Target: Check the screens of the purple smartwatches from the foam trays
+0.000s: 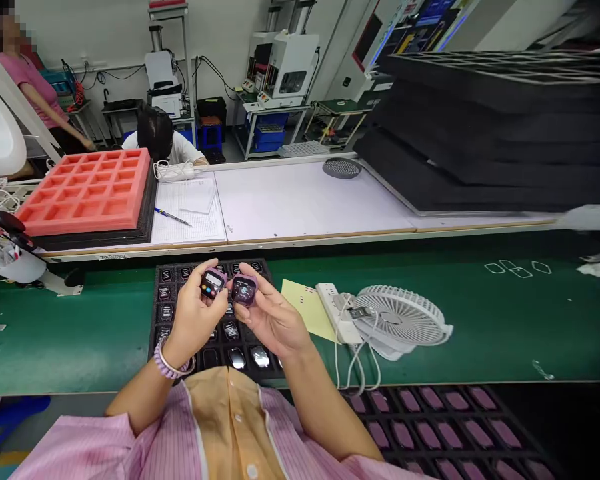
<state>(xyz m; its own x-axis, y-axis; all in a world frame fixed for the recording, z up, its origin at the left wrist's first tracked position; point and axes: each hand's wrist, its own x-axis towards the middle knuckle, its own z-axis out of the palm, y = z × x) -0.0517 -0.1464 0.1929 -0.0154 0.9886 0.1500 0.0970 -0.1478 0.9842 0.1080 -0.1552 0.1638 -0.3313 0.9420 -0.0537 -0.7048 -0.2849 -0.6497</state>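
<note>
My left hand (196,308) is closed around a smartwatch body (213,283) with a purple case, its lit screen facing me with coloured dots. A second purple smartwatch body (244,291), also with a lit screen, is gripped in the fingers of my right hand (275,313). The two watches are side by side, close together. Beneath both hands lies a black foam tray (161,279) with rows of dark watch pieces in its pockets. My hands and forearms hide part of that tray.
A white fan (400,317), a power strip (337,310) and a yellow sheet (305,307) lie right of the tray. Red foam trays (87,190) and a pen (173,217) on papers sit on the shelf. Another tray (415,433) of purple pieces is at lower right. Two people are beyond.
</note>
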